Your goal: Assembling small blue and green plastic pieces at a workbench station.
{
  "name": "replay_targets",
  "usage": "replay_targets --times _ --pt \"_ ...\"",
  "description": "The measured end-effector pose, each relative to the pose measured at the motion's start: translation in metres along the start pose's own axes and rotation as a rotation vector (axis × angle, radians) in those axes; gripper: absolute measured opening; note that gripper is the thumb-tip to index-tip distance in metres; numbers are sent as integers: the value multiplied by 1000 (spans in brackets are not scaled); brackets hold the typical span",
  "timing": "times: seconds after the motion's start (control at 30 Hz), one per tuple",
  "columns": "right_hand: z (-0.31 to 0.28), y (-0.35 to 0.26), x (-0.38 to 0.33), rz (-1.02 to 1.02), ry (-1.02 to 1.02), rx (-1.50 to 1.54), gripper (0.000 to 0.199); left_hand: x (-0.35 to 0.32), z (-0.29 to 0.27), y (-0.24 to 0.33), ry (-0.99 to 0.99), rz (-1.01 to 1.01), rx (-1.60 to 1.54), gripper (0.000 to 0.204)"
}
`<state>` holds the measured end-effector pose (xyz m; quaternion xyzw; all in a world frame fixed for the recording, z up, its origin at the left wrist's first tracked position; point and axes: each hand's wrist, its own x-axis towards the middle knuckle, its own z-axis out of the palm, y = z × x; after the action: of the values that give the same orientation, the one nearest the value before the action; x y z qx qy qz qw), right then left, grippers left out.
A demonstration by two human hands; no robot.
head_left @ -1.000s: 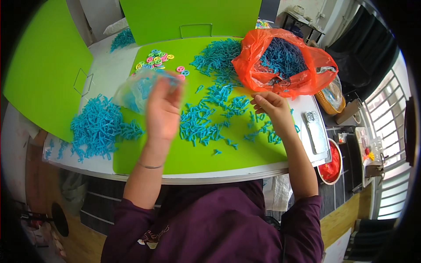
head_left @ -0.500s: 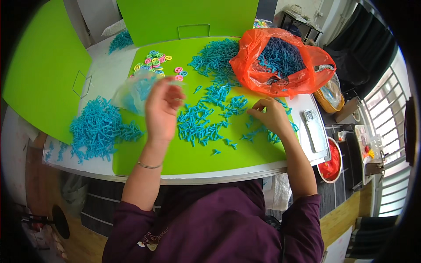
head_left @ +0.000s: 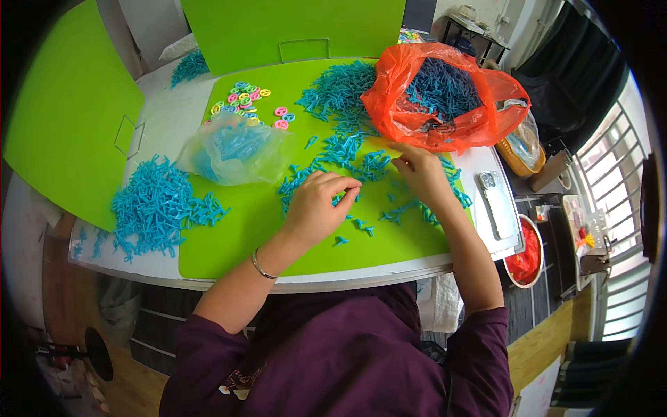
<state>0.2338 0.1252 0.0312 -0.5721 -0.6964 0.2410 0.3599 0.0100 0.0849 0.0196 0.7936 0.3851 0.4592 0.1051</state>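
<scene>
White table [head_left: 167,104], front-left corner: heap of small turquoise plastic pieces [head_left: 154,205]; a knock could spill it. Limp translucent plastic bag [head_left: 236,149] beside. Bare left hand [head_left: 318,201]: thumb and forefinger narrow, at scattered turquoise plastic pieces [head_left: 340,149] mid-table. Bare right hand [head_left: 424,175]: fingers narrow; either hand's load, cannot tell. Open crinkled red plastic bag [head_left: 479,132], far-right corner, obstructs; might tip if snagged.

No word, number or sign can be read clearly here. The one spot that looks like lettering is a small print [head_left: 241,386] on the front of the purple shirt [head_left: 340,347], on the wearer's left side (pale shapes sit just beneath the letter-like strokes), where folds in the cloth and the small size leave it illegible.
</scene>
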Motion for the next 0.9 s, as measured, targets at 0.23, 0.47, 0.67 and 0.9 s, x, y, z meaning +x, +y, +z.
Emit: replay_targets --times 0.23,0.47,0.67,0.9 --pt "7 3 7 -450 14 -365 20 -2 -2 0 -79 -23 -1 9" --pt "3 -26 -12 -18 -214 221 21 -4 5 -4 -103 -518 -601 22" --pt "17 -30 -20 -76 -292 281 20 0 5 -10 -176 -643 -775 23" --pt "17 -30 -18 123 -406 528 24 -1 7 -11 -83 -635 -879 20"
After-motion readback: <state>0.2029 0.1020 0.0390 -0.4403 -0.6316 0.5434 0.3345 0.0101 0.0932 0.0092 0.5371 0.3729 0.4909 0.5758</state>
